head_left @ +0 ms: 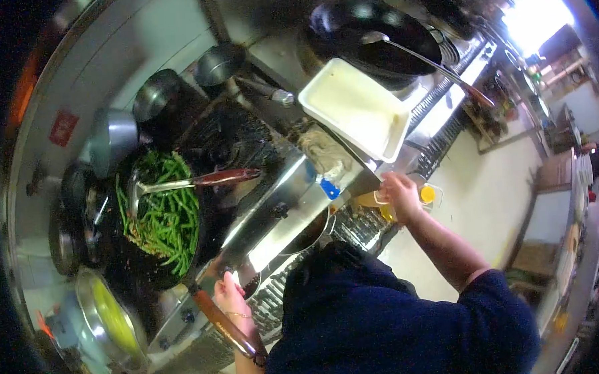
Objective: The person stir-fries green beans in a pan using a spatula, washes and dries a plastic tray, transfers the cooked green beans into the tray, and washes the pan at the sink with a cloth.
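My left hand (231, 297) is at the stove's front panel, beside the brown handle (222, 321) of a frying pan, which crosses in front of my wrist. Its fingers look bunched; what they grip, if anything, is hidden. The dark pan (205, 241) holds green beans (174, 219) with browned bits. A spatula with a red-brown grip (225, 177) rests in it, its blade among the beans. My right hand (400, 194) is held out with its fingers apart and nothing in them. It appears above a bottle with a yellow cap (427, 194), near a white rectangular tray (356, 107).
A large wok (373, 43) with a long-handled ladle (434, 64) stands at the back. Metal pots (113, 138) line the wall side. A steel bowl (111, 315) with yellow-green contents sits at lower left. A cloth (321, 152) lies beside the tray.
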Demonstrator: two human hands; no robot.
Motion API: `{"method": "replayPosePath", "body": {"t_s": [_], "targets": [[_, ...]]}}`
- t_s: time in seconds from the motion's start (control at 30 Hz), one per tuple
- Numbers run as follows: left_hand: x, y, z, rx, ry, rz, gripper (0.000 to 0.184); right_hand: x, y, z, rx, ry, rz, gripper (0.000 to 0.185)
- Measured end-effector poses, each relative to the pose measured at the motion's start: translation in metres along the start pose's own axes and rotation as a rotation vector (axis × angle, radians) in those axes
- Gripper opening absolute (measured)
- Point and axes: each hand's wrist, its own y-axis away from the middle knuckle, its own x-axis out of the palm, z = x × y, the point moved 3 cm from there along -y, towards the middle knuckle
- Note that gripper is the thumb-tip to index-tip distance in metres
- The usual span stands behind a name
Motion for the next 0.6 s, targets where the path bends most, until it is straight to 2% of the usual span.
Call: {"method": "replayPosePath", "body": {"t_s": [0.07,0.17,0.27,0.3,0.4,0.43,0.47,0.5,0.57,0.6], "targets": [[0.002,0.002,-0.008,-0.025,-0.064,0.003,0.034,-0.025,-0.028,-0.001,0.067,-0.108,-0.173,0.028],[-0.007,-0.007,-0.003,-0.013,-0.147,0.012,0.035,-0.049,-0.075,-0.012,0.153,-0.216,-0.220,0.038],[0.003,0.004,-0.045,0.517,-0.919,-0.035,0.035,-0.047,-0.101,-0.010,0.234,-0.197,-0.245,0.040],[0.010,0.008,-0.059,0.496,-1.054,-0.030,0.034,-0.048,-0.111,-0.013,0.237,-0.171,-0.244,0.040],[0.005,0.005,-0.060,0.482,-1.039,0.028,0.032,-0.043,-0.140,-0.017,0.252,-0.105,-0.201,0.035],[0.006,0.013,-0.064,0.465,-0.899,0.028,0.030,-0.042,-0.147,-0.019,0.272,-0.094,-0.163,0.034],[0.005,0.016,-0.060,0.447,-0.899,0.037,0.029,-0.043,-0.151,-0.022,0.295,-0.086,-0.131,0.033],[-0.001,0.021,-0.053,0.427,-0.900,0.049,0.028,-0.035,-0.141,-0.011,0.399,-0.104,-0.152,0.027],[-0.011,0.032,-0.034,0.460,-0.920,0.097,0.028,-0.033,-0.134,-0.012,0.397,-0.117,-0.053,0.024],[-0.014,0.037,-0.019,0.395,-0.816,0.116,0.029,-0.032,-0.130,-0.014,0.394,-0.125,0.000,0.023]]}}
